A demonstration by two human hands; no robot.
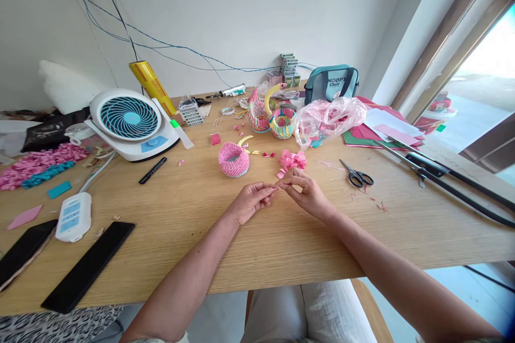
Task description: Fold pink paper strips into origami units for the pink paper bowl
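My left hand [253, 203] and my right hand [306, 195] meet above the wooden table, fingertips pinched together. Between them is a tiny pink paper piece [276, 188], mostly hidden by the fingers. Just behind my right hand lies a loose heap of pink paper slips [292, 159]. A round pink basket of folded paper [234, 160] stands a little beyond my left hand, with a curved yellow paper strip [244, 140] by its rim. Farther back are a pink folded-paper piece [258, 112] and a multicoloured one with a yellow curved neck [281, 120].
Scissors [356, 174] lie right of my hands, near paper scraps. A plastic bag [330, 118], coloured sheets [382, 126] and a teal bag [332, 83] are behind. Leftward are a fan [131, 120], a black pen [153, 170], a power strip [74, 217] and a flat black object [88, 268].
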